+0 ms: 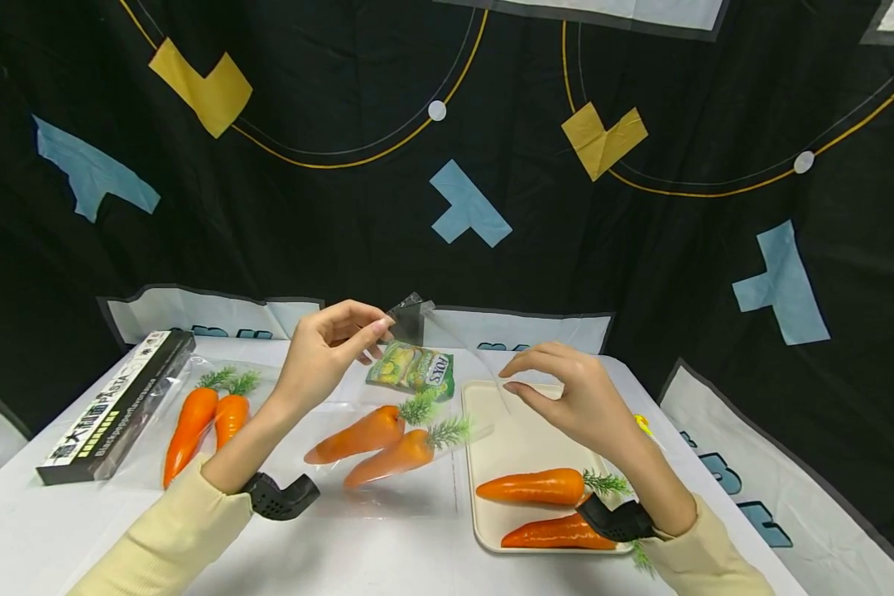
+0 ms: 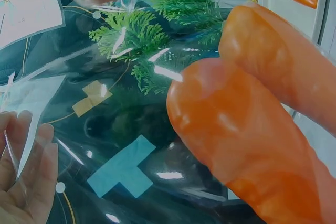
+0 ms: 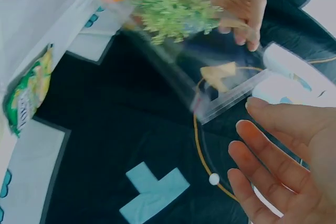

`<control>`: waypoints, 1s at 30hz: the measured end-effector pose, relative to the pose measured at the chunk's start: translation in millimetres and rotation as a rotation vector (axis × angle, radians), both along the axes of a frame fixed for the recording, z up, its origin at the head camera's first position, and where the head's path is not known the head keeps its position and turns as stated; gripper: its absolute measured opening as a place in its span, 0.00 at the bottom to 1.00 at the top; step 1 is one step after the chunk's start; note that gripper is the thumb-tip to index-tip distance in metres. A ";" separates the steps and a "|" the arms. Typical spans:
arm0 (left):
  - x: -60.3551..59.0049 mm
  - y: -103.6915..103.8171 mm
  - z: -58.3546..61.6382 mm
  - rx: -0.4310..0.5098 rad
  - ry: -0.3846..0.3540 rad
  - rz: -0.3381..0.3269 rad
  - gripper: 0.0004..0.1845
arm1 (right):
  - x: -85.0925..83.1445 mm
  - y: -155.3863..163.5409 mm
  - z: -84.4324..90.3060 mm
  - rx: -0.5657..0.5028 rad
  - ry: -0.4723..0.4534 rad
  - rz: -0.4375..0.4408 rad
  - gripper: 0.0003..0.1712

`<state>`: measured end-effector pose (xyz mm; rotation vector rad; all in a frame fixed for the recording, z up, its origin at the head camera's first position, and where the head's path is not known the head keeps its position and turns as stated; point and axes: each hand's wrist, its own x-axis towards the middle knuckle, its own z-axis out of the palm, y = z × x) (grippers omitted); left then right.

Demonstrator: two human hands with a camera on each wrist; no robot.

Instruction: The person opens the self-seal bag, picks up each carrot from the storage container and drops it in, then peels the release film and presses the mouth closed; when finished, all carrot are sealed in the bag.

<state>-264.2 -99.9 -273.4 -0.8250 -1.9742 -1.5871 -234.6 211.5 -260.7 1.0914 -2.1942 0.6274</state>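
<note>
left hand (image 1: 326, 352) is raised above the tabletop (image 1: 387, 538), wrist bent, fingers curled in with the thumb and fingertips pinching the top edge of a clear plastic bag (image 1: 417, 389). the forearm in its pale yellow sleeve (image 1: 171, 530) runs back toward the lower left, a black wrist mount strapped on near the cuff.

right hand (image 1: 574, 397) hovers over the far end of the cream tray (image 1: 502, 439), palm down, fingers relaxed and a little spread, grasping nothing; from the right wrist view its fingers (image 3: 273, 156) sit just beside the bag's zip strip (image 3: 231, 98), and i cannot tell whether they touch it.

now the bag: transparent, glossy, catching white highlights, its mouth lifted up between the two hands and its lower part sagging to the tabletop. inside it lie two orange carrots (image 1: 376, 443) side by side, their green feathery tops pointing toward the opening. the left wrist view looks straight through the film at those carrots (image 2: 252, 129), big and smooth.

around it: two more carrots on the tray (image 1: 544, 505), another bagged pair at left (image 1: 204, 418), a long black box (image 1: 112, 406) beside them, and a green snack packet (image 1: 413, 368) behind the bag.
</note>
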 end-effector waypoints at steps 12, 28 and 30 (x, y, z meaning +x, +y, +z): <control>3.7 2.5 -0.7 -0.049 -0.022 0.000 0.05 | -11.0 -35.8 33.6 -0.085 0.044 0.172 0.13; 8.8 9.3 0.7 -0.075 -0.029 -0.029 0.05 | -20.5 -59.5 46.0 -0.092 0.118 0.248 0.15; 9.0 9.5 0.5 -0.077 -0.033 -0.028 0.05 | -20.5 -60.3 46.0 -0.093 0.125 0.245 0.14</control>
